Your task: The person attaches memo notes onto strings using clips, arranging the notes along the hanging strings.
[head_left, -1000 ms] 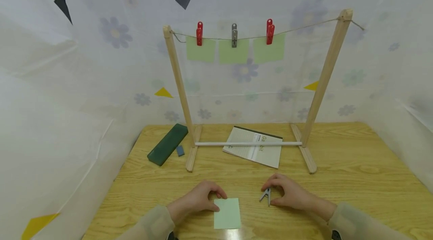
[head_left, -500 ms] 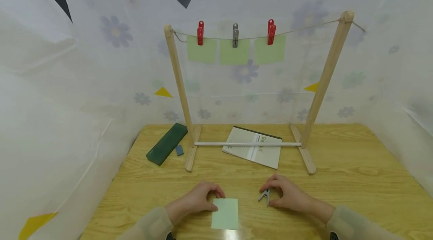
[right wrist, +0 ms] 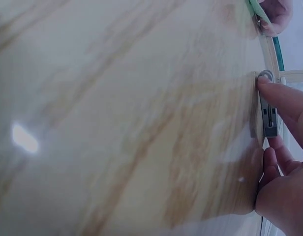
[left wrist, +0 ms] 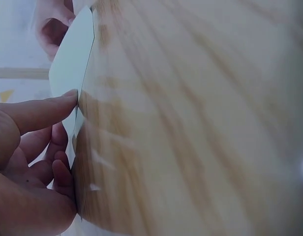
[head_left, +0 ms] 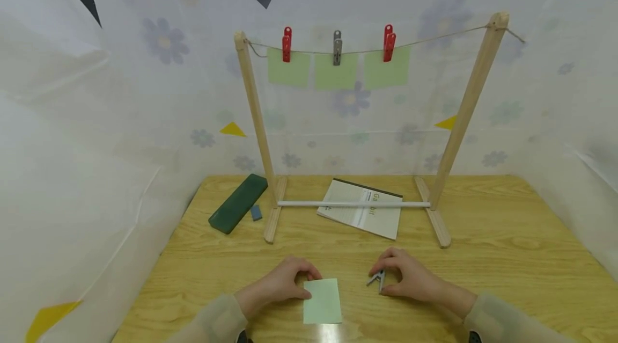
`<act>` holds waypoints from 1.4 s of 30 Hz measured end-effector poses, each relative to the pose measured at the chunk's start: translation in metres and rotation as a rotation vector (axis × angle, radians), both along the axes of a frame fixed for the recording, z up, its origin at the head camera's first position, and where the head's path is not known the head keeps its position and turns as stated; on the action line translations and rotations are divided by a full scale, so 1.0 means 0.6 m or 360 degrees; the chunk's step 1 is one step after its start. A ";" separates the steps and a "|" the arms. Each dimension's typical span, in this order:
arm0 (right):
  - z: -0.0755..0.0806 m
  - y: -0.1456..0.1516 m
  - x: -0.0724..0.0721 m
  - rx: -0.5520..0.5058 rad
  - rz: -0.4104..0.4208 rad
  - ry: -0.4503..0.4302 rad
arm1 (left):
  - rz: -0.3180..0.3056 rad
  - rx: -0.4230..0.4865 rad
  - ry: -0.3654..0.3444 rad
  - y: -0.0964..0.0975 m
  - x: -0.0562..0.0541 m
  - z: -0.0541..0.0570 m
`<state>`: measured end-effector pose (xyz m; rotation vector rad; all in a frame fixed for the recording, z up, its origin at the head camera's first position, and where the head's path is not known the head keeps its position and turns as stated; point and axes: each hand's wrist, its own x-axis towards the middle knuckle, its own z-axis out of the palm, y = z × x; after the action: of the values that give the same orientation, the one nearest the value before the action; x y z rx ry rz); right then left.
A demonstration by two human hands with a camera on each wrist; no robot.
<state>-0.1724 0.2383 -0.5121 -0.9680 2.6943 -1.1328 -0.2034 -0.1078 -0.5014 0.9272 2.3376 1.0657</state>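
Note:
In the head view my left hand [head_left: 288, 281] is at the left edge of a pale green square of paper [head_left: 322, 303] near the table front. The left wrist view shows my thumb on the paper [left wrist: 73, 54], with fingers curled behind it. Opposite, my right hand [head_left: 410, 277] holds a grey clothespin [head_left: 380, 278] between thumb and fingers, its handle ends spread apart. From the right wrist the clothespin [right wrist: 268, 110] appears edge-on, close over the tabletop, with my thumb at one end and a finger at the other.
Behind the hands stands a wooden frame [head_left: 468, 112] with a string. On it hang several green papers [head_left: 336, 75], held by red clothespins [head_left: 287, 45] and a grey one. A notebook [head_left: 357, 217], a dark green case [head_left: 238, 204] and a small blue block [head_left: 256, 212] lie behind.
The green paper has turned slightly in my left hand. The clothespin has shifted a little to the left with my right hand. The head view has moved slightly.

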 end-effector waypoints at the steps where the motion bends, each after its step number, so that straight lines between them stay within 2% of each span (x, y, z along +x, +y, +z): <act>1: 0.000 0.001 0.000 0.0000 -0.0009 -0.0011 | 0.0006 -0.0003 0.0000 0.001 0.001 0.000; 8: -0.002 0.008 -0.001 -0.0038 -0.0025 -0.0067 | 0.0054 0.0020 -0.0036 0.006 0.002 -0.001; 13: 0.003 0.014 -0.006 -0.0031 -0.0026 -0.0125 | 0.0155 0.0049 -0.0187 0.010 0.000 -0.002; 17: 0.010 0.017 -0.011 -0.0055 -0.0041 -0.0300 | 0.0234 0.0080 -0.0339 0.013 -0.002 0.004; 20: 0.017 0.019 -0.014 -0.0122 -0.0052 -0.0411 | 0.0256 0.0102 -0.0443 0.014 -0.004 0.011; 22: 0.022 0.022 -0.016 -0.0156 -0.0066 -0.0431 | 0.0254 0.0107 -0.0481 0.014 -0.008 0.016; 28: 0.037 0.030 -0.024 -0.0171 -0.0114 -0.0412 | 0.0199 0.0098 -0.0450 0.009 -0.018 0.028; 36: 0.053 0.045 -0.024 -0.0168 -0.0164 -0.0466 | 0.0263 0.0102 -0.0453 0.007 -0.023 0.033; 42: 0.063 0.056 -0.026 -0.0213 -0.0177 -0.0535 | 0.0230 0.0128 -0.0426 0.016 -0.026 0.039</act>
<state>-0.1881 0.2720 -0.4745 -0.5822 2.4523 -1.3716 -0.2187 -0.0985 -0.4778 0.6060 2.1782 1.2645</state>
